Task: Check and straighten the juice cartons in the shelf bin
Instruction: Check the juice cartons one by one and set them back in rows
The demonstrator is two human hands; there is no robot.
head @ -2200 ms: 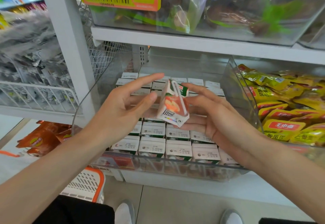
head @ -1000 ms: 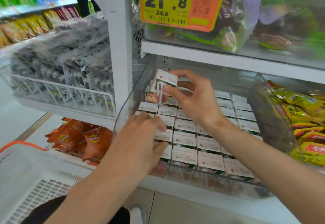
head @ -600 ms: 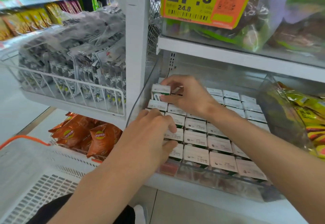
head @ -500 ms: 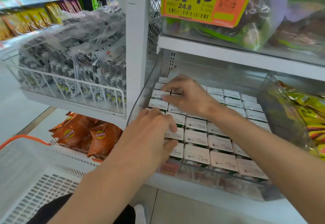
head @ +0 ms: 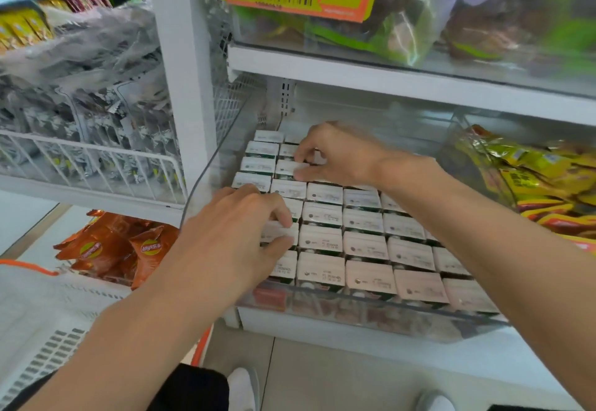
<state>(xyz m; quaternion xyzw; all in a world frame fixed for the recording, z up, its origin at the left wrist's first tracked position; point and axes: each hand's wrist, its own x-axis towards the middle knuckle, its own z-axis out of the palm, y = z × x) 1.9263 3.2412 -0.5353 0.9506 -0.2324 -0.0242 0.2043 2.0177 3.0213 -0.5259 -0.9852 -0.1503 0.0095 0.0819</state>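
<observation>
The carton that was held up in the air between the hands 2.2 s ago is back among the others, and the right hand, which half a second ago pressed on the far left column, now sits one column further right.

At the left, a white wire basket of grey foil packets [head: 96, 155] hangs beside the white upright post [head: 183, 72]. The curved left wall of the clear plastic shelf bin [head: 371, 310] lies just beside the first column of small white-topped juice cartons [head: 364, 246]. They fill the bin edge to edge, touching one another. Each stands upright, long axis vertical, flat printed top facing up, the top's longer edge running across the bin.

The left hand [head: 238, 236] is curled over the front of the first column, thumb and fingertips pinching the front-left carton [head: 277, 231]. The right hand [head: 338, 152] reaches to the rear, thumb and forefinger nipping the rear carton [head: 292, 167] in the second column. Bare bin floor shows behind the back rows. The white shelf [head: 387, 78] above hangs low over the bin. Yellow-green snack packets [head: 532, 178] crowd the bin's right wall.
</observation>
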